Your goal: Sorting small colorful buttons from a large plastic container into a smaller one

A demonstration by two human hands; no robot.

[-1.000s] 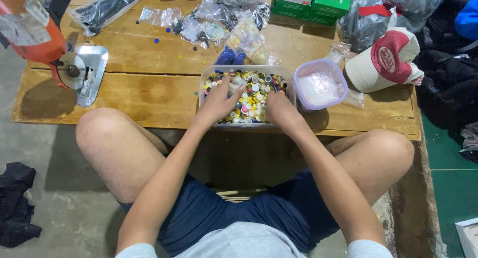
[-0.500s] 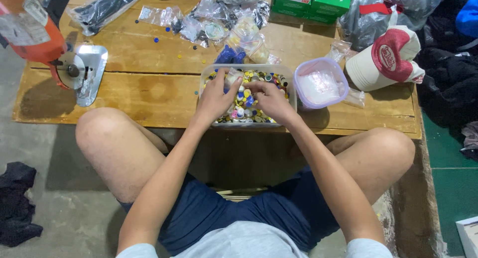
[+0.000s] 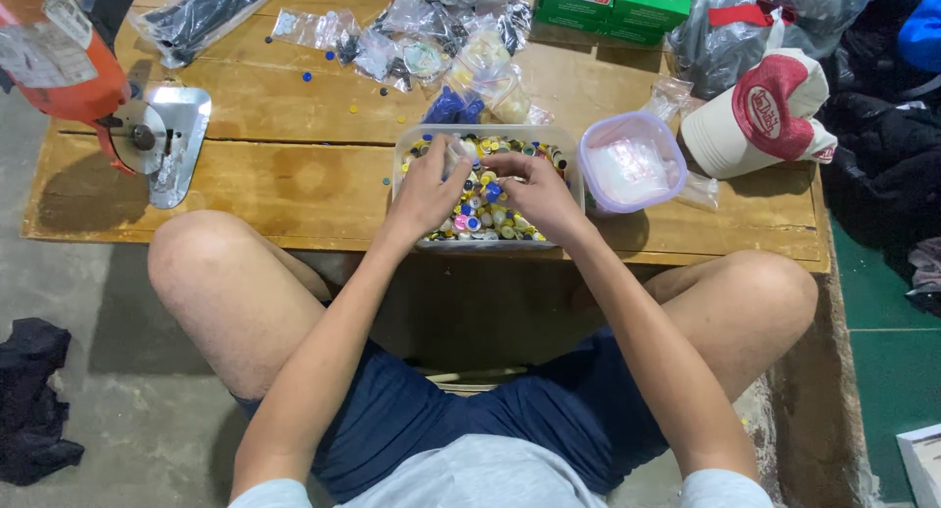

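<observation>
A small workshop — bare concrete floor (image 3: 118, 302), rough wooden table (image 3: 274, 175), orange cutting machine (image 3: 69, 76).

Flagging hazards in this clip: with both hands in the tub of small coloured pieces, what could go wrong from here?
1. The tub sits at the table's near edge; a push from the left hand or right hand might tip it off.
2. Loose pieces are heaped high, so some may spill.
3. The lidded container stands beside the right hand and could get knocked.

Cap (image 3: 760, 116), lidded tub (image 3: 630, 162) (green boxes (image 3: 615, 0))
</observation>
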